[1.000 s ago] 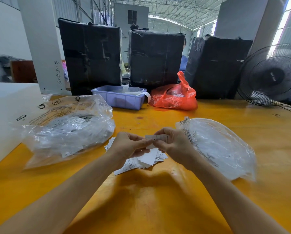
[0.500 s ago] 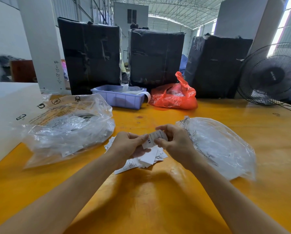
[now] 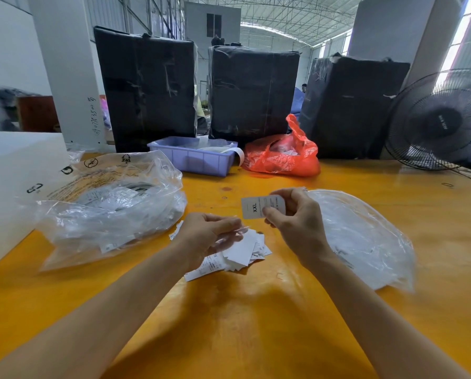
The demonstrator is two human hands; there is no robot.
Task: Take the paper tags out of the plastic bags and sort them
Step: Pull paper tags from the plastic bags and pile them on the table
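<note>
Yellow table [image 3: 256, 324], right hand [image 3: 297, 225] fingers pinching XXL tag [image 3: 256, 207], left hand [image 3: 209, 233] gripping small clear bag [image 3: 230, 239]

A single wide-angle camera, worn on the person's head, looks forward and down across a yellow table [image 3: 256, 324]. Both forearms enter from the bottom edge, the left hand [image 3: 209, 236] and right hand [image 3: 297, 222] close beneath the lens near mid-frame. Farther off, along the table's far edge, stand three black-wrapped bundles [image 3: 253, 91], with a fan [image 3: 442, 121] at the right border. The lens bends straight lines toward the frame's edges; the warehouse roof [image 3: 283, 15] fills the top. There is no second view to overlap.
</note>
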